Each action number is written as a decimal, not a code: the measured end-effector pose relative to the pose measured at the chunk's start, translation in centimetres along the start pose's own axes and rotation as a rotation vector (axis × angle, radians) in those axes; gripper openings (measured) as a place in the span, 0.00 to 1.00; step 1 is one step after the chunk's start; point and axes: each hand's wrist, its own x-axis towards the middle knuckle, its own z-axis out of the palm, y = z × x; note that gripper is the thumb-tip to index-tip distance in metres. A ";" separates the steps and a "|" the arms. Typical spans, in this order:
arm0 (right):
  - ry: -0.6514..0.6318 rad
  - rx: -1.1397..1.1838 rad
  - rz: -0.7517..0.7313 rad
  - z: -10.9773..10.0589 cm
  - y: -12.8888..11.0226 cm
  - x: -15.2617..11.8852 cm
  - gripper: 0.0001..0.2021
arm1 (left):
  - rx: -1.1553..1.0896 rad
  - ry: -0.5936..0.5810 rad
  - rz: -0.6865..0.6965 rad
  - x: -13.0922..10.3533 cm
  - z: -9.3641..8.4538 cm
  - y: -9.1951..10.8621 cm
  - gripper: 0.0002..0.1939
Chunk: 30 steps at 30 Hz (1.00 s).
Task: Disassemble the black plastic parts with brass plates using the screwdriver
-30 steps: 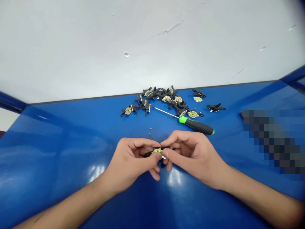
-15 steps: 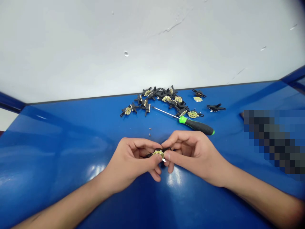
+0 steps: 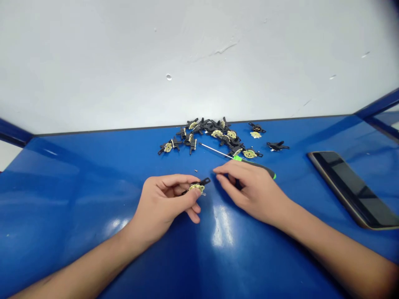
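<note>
My left hand (image 3: 168,197) pinches a small black part with a brass-coloured disc (image 3: 197,189), its thumb on the disc and a black looped arm pointing up right. Just right of it, my right hand (image 3: 246,182) has thumb and index fingertips close together; what they hold, if anything, is too small to make out. One tiny screw (image 3: 195,170) lies on the blue table beyond the held part. A screwdriver (image 3: 218,150) with a green and black handle rests behind my right hand, which partly hides the handle.
Several similar black and brass parts (image 3: 224,135) are heaped at the back of the blue table (image 3: 77,178), near the pale wall. Right of them lie a loose brass disc (image 3: 256,135) and a separate black part (image 3: 278,146). A phone (image 3: 352,187) lies at the right.
My right hand has let go of the part and moved up and right of it. My left hand has shifted left with the part. One of two tiny screws no longer shows on the table.
</note>
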 end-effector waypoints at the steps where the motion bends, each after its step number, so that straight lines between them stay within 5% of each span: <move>1: -0.015 -0.024 -0.041 0.4 -0.2 0.2 0.09 | 0.005 0.007 0.011 0.0 0.0 0.0 0.05; 9: -0.060 -0.155 -0.148 2.5 -0.4 1.7 0.14 | 0.018 -0.020 0.039 -0.3 0.3 0.0 0.05; 30: -0.130 -0.283 -0.261 0.6 0.0 0.6 0.10 | 0.062 0.076 -0.002 -0.2 0.7 0.3 0.09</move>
